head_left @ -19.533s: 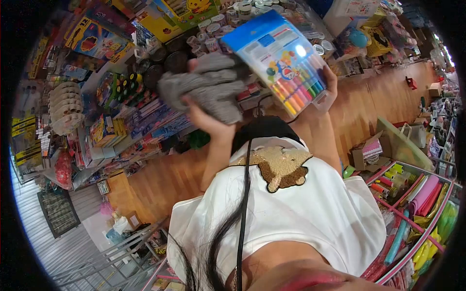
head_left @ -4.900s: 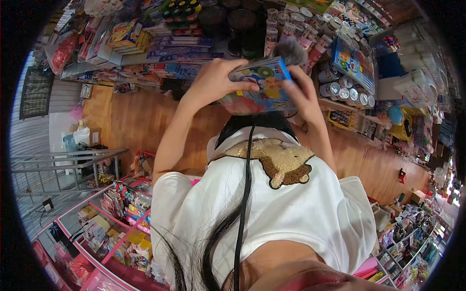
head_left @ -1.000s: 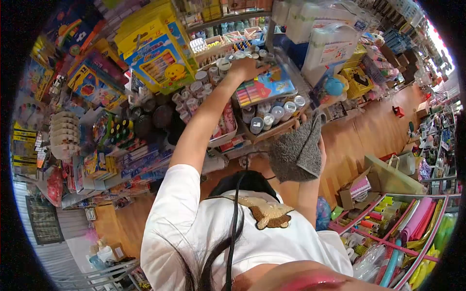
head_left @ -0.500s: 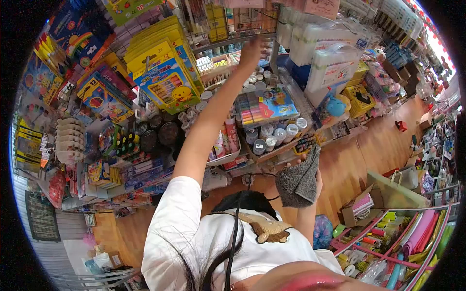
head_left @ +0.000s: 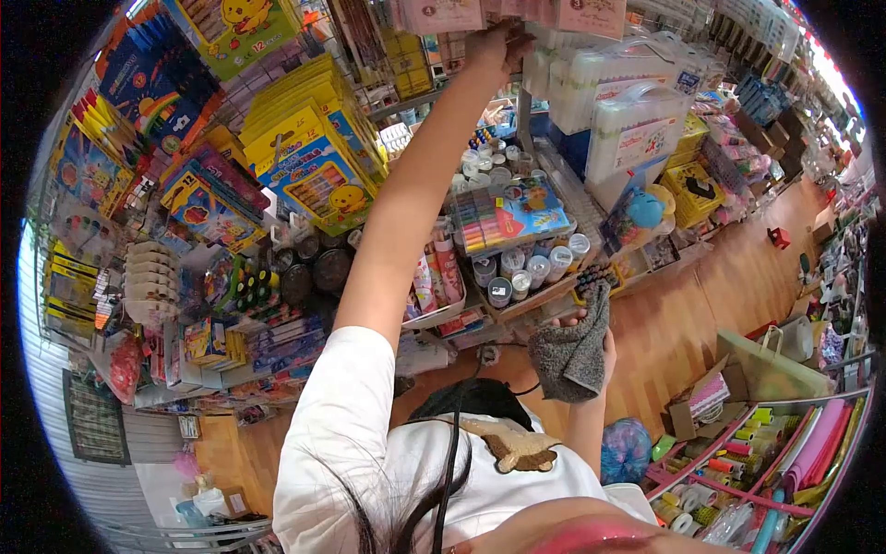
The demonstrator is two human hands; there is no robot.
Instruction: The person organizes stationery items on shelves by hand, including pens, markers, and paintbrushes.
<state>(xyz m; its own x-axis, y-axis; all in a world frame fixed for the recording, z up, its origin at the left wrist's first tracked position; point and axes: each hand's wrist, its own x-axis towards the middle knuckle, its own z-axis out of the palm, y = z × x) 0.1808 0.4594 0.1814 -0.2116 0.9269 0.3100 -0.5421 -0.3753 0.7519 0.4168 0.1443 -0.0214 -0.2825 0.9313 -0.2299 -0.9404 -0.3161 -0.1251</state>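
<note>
My left hand (head_left: 496,50) is raised at the wire rack, at the lower edge of hanging pink packets (head_left: 445,16). Its fingers are bent in; what they grip, if anything, I cannot make out. A crumpled dark grey cloth (head_left: 570,355) hangs in my right hand (head_left: 607,355), which is closed around it low in front of my chest. Beyond the cloth stand several clear-lidded jars (head_left: 539,269) on the shelf. A flat case of coloured markers (head_left: 512,217) lies just behind them, below my left forearm.
Yellow crayon packs (head_left: 318,166) hang left of my arm. White-handled plastic cases (head_left: 628,138) stand on the right, beside a blue toy figure (head_left: 642,209). A pink-framed rack of rolls (head_left: 729,471) is at lower right. Wooden flooring (head_left: 683,314) runs between the shelves.
My left hand has risen from above the shelf of jars to the hanging pink packets. My right hand still holds the grey cloth, nearly in place. The view has shifted slightly.
</note>
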